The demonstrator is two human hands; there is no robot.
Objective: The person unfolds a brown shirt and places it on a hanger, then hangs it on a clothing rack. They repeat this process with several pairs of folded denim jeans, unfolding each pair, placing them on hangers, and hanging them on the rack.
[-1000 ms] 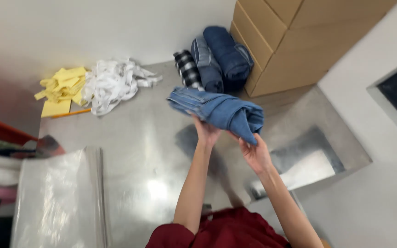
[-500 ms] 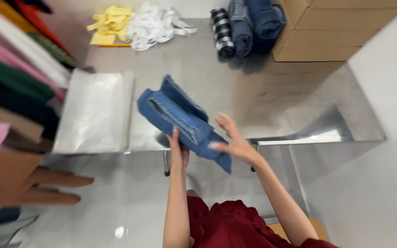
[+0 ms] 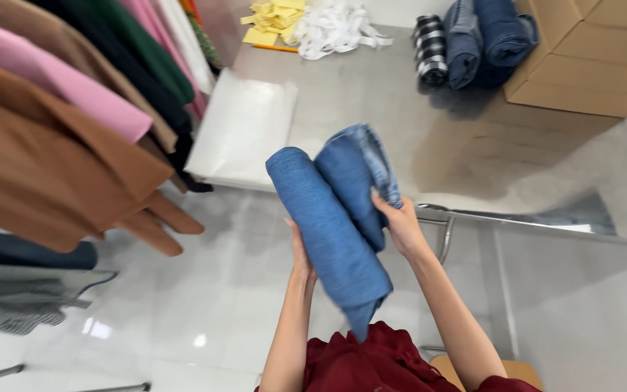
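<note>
Both bare forearms reach up and forward from the dark red sleeves, the left hand [image 3: 300, 255] raised with its palm pressed flat and mostly hidden, the right hand [image 3: 400, 225] turned inward beside it, fingers [image 3: 380, 202] curled in a grasp, wrists near each other.
</note>
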